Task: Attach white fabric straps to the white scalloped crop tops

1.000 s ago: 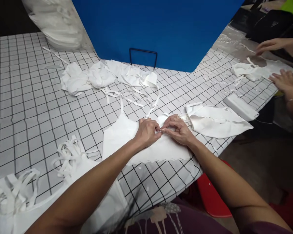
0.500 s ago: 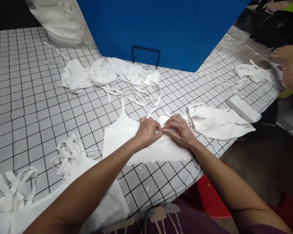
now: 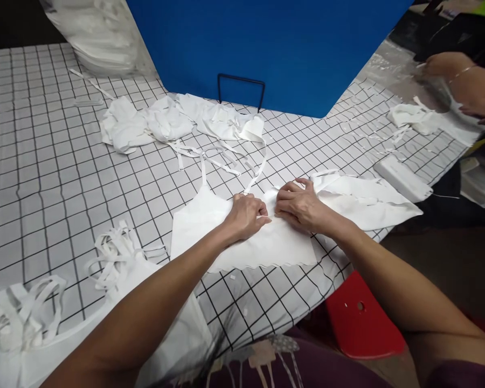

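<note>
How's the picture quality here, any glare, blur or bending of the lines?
Head view: even, soft light with faint shadows under the left hand and right hand on the white garment; glare on the shiny sheet at top right; grid lines of the checked tablecloth bow from lens distortion; the co-worker's hand is slightly smeared.

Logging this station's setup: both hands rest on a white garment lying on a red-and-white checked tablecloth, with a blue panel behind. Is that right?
Not quite. The head view shows the tablecloth white with a black grid, not red-and-white. The rest holds: left hand and right hand rest on the white garment, with the blue panel behind.
</note>
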Tool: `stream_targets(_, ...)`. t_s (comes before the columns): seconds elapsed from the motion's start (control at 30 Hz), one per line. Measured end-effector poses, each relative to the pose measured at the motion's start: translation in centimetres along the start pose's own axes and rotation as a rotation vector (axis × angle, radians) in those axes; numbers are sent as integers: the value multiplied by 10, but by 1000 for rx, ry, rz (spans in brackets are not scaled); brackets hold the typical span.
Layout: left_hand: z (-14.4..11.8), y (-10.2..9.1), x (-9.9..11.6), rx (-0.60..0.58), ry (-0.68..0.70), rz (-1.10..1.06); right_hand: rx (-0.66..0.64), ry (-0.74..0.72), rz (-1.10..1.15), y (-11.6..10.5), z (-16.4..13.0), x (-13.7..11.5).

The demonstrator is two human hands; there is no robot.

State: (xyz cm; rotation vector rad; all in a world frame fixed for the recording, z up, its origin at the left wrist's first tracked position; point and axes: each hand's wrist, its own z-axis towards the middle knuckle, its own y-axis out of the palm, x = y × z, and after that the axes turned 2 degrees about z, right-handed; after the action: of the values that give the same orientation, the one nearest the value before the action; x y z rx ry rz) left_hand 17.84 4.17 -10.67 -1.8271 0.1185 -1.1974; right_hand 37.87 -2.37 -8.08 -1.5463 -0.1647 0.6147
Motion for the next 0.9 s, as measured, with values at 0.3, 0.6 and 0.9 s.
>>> stream_targets(0.3,0,7,-8,80,55,-74,302,100,445,9,-4,4)
stream_targets(0.6,1,18,-5,186,42,-88,348,123,481,41,-13,-4)
stream_targets(0.9,2,21,-6,192,43,-108,461,209,516,47,-16,-18)
